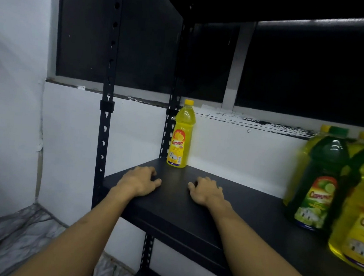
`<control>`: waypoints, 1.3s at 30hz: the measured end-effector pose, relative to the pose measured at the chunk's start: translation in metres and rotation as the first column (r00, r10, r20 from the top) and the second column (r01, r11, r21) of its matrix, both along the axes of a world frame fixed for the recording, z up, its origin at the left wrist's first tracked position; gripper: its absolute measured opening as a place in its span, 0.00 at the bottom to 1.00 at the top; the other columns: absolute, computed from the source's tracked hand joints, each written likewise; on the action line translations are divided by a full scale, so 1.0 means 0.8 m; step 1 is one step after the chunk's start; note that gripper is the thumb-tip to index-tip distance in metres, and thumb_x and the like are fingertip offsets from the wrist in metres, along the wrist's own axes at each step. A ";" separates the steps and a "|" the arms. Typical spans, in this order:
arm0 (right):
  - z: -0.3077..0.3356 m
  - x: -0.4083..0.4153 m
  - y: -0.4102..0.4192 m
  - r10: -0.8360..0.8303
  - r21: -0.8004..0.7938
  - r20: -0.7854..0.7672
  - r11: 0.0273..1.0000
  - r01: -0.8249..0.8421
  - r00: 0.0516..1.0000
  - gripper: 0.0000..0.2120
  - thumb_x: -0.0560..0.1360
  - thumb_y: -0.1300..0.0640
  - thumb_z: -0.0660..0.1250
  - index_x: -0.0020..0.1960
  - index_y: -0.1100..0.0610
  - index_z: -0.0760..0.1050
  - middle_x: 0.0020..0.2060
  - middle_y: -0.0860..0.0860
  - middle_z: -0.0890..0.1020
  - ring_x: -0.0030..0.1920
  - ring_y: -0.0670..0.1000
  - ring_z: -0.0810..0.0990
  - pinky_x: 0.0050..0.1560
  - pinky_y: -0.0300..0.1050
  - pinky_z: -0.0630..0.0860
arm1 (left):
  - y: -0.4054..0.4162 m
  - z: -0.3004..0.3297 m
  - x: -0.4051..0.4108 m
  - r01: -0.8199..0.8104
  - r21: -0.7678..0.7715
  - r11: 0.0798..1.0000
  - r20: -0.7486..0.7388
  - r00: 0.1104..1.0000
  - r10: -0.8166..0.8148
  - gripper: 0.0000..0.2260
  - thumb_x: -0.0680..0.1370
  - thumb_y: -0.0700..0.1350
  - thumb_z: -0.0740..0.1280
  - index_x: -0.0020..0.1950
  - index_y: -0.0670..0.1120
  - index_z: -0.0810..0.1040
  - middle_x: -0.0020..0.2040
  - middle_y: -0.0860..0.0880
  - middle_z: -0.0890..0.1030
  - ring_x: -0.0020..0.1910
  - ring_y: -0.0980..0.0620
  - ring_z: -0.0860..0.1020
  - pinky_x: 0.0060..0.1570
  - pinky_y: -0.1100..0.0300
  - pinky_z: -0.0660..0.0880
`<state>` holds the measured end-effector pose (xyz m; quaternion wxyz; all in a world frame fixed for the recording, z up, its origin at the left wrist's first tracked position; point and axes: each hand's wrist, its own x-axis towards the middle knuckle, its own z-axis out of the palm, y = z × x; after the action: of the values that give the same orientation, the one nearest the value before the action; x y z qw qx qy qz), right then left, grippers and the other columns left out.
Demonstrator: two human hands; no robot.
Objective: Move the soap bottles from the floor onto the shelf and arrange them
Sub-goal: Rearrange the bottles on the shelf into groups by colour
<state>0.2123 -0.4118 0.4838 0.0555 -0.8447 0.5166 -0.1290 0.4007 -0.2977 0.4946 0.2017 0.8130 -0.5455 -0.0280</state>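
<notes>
**Both hands resting on the shelf board, holding nothing**

The left hand [141, 179] is lying palm down on the black shelf [192, 215] near its left end, fingers loosely bent at the knuckles with the tips touching the board. The right hand [207, 190] is lying the same way just to its right, apart from it, fingers also loosely bent. Neither hand is gripping anything; the fingertips themselves are curling out of sight, so how firmly they are pressing cannot be told.

A small yellow soap bottle [181, 135] is standing upright at the back left corner of the shelf, beside the rear upright post [171, 123] and against the white wall [231, 146], beyond both hands and not touching either.

At the right end of the shelf a cluster of larger bottles is standing upright: a green soap bottle [318, 182], a big yellow bottle [360, 224] being cut off by the frame edge, and further bottles behind them, showing only as caps and slivers, so their count is hard to make out. These are blurring toward the edge.

Above the shelf the space is too dark to read. A patch of marbled floor [25, 229] is showing lower left.
</notes>
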 end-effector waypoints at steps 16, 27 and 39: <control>-0.008 -0.345 0.168 -0.115 -0.147 0.116 0.980 0.132 0.987 0.17 0.78 0.37 0.62 0.49 0.51 0.77 0.48 0.51 0.78 0.51 0.54 0.77 0.53 0.52 0.77 | 0.016 -0.011 -0.281 0.533 -0.043 0.845 -0.087 0.840 -0.535 0.33 0.74 0.68 0.68 0.75 0.57 0.67 0.69 0.49 0.75 0.68 0.48 0.74 0.67 0.51 0.71; -0.011 -0.443 0.172 -0.357 -0.052 0.336 0.917 0.395 0.872 0.14 0.78 0.47 0.69 0.55 0.57 0.76 0.56 0.56 0.78 0.59 0.58 0.76 0.58 0.52 0.75 | -0.056 0.001 -0.467 0.675 -0.191 0.713 -0.365 0.625 -0.690 0.31 0.75 0.61 0.71 0.74 0.49 0.70 0.68 0.48 0.78 0.65 0.51 0.77 0.69 0.48 0.72; -0.005 -0.453 0.177 -0.269 0.015 0.631 0.942 0.335 0.727 0.29 0.77 0.39 0.68 0.70 0.56 0.66 0.54 0.49 0.72 0.54 0.48 0.71 0.52 0.45 0.69 | -0.065 -0.010 -0.485 0.682 -0.270 0.680 -0.452 0.534 -0.715 0.30 0.76 0.57 0.72 0.75 0.51 0.68 0.70 0.50 0.77 0.70 0.50 0.74 0.72 0.42 0.68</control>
<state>-0.1501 -0.2704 0.4802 0.1597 -0.6599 0.5919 -0.4344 0.0130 -0.3499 0.4866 0.3383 0.4801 -0.7479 -0.3095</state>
